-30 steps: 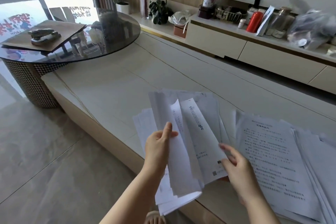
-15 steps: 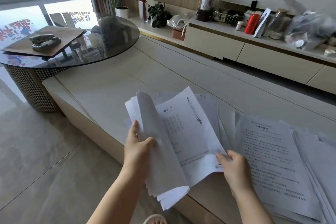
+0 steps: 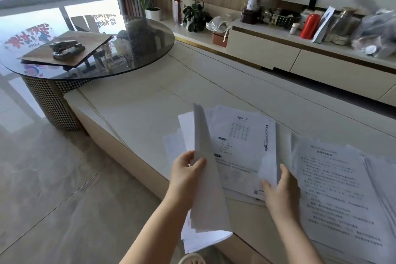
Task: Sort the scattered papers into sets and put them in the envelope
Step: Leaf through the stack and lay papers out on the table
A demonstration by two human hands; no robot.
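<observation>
1. Stone bench (image 3: 137, 109): papers scattered over its near right part.
2. Printed stack (image 3: 334, 188) lies flat at right.
3. Left hand (image 3: 186, 174) pinches a folded-up sheaf (image 3: 209, 195), thumb on front (lower end overhangs the bench edge).
4. Right hand (image 3: 280, 191), fingers straight, presses the flat printed sheet (image 3: 242, 146).

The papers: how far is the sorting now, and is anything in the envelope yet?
Looks done: two piles lie on the table, the middle pile and the right pile. In hand: the left hand grips a bundle of sheets; the right hand touches the middle pile. Left: more sorting. No envelope is identifiable, so nothing seems packed.
</observation>
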